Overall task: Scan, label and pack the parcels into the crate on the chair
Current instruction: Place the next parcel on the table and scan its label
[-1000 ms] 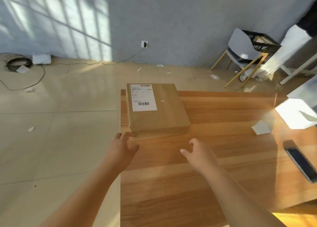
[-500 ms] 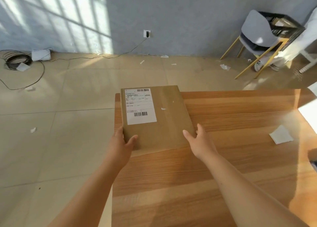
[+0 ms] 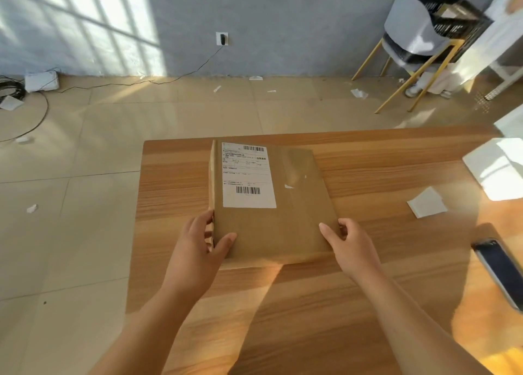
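Observation:
A flat brown cardboard parcel (image 3: 294,219) with a white shipping label (image 3: 247,176) lies on the wooden table (image 3: 311,318), near its far left corner. My left hand (image 3: 202,245) grips the parcel's near left corner, thumb on top. My right hand (image 3: 349,241) grips its near right corner. At the far right, a black crate (image 3: 452,15) stands on a grey chair (image 3: 410,32) with yellow legs; something brown lies inside the crate.
A dark phone (image 3: 502,270) lies at the table's right edge. A white paper slip (image 3: 427,203) and a white box (image 3: 498,168) sit on the right side. Cables and a white device (image 3: 41,81) lie on the tiled floor at left, with paper scraps scattered.
Both hands reached forward from the bare table and took hold of the parcel's near corners. The parcel now sits nearer to me and further in from the table's left edge.

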Demonstrator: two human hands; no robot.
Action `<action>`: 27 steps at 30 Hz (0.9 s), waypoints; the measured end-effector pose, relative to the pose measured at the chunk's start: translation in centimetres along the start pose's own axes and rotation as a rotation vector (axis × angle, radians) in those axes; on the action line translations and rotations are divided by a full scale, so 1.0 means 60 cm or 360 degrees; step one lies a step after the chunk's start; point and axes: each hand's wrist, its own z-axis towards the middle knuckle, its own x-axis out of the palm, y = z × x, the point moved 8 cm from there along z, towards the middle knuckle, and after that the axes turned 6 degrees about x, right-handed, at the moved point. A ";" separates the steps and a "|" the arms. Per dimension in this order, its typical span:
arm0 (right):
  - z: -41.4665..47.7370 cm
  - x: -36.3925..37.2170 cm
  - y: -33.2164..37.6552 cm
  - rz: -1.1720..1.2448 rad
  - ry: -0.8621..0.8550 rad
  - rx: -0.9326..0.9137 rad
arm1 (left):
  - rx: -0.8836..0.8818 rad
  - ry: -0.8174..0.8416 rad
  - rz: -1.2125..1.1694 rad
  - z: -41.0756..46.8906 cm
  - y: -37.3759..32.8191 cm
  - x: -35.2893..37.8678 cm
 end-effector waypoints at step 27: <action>0.142 -0.318 -0.336 -0.0349 0.0191 -0.0328 | 0.0376 0.0245 0.0993 -0.114 -0.271 0.443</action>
